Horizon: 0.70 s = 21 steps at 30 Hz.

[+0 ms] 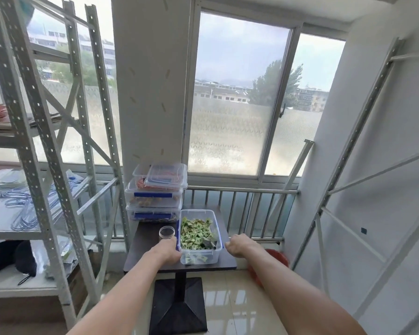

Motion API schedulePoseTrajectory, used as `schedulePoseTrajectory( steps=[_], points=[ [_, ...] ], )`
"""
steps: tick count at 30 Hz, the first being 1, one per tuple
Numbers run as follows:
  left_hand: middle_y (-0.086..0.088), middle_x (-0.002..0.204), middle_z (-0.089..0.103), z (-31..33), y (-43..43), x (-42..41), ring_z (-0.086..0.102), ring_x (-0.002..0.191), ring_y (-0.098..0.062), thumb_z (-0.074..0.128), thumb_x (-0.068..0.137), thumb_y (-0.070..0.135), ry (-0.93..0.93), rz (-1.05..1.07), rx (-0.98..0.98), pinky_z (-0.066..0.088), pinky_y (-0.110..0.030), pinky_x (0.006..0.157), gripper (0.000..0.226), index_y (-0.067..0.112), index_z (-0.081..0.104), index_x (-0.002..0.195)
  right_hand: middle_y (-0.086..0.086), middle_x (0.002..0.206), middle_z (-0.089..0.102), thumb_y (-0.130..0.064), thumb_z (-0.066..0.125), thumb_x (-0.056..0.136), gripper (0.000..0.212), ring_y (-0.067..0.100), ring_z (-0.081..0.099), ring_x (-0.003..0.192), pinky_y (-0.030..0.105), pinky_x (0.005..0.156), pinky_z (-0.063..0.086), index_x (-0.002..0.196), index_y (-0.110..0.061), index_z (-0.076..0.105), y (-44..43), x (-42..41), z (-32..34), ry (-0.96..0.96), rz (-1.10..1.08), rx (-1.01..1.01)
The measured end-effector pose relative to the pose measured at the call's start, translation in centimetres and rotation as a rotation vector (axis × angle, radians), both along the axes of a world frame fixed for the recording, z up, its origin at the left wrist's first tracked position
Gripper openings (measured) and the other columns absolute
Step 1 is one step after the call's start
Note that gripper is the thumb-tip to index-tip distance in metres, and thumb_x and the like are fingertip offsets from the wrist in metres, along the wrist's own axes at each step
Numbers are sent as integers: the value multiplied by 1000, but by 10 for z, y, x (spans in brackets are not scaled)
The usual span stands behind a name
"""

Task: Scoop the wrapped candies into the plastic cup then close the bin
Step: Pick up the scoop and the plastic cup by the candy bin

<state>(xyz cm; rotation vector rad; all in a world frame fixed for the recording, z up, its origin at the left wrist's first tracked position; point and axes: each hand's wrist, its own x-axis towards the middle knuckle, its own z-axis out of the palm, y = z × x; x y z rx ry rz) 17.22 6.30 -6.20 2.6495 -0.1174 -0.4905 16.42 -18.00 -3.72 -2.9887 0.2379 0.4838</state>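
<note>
Left hand (168, 250): curling against the left wall of the open candy bin (200, 256), grip unclear
Right hand (238, 245): hovering fisted just beside the right wall, holding nothing
Candies (195, 232): lying heaped inside, metal scoop (211, 244) half buried
Plastic cup (166, 232): standing near the left hand
Risk: a stray knuckle tipping the cup

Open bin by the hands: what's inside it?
The open bin holds a heap of green wrapped candies, with a metal scoop lying in its near right corner. The scoop's bowl is partly buried, and the candies cover the bin's floor.
</note>
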Motion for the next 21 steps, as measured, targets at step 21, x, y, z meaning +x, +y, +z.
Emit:
schedulePoseTrajectory(
  steps=[21],
  points=[
    [-11, 124, 60, -78, -13, 179, 59, 108, -27, 52, 83, 33, 100, 67, 36, 44, -31, 79, 48, 13, 47, 127, 17, 136, 59, -21, 39, 107, 39, 33, 57, 122, 37, 99, 48, 132, 0, 59, -17, 189, -86, 122, -4, 176]
  ],
)
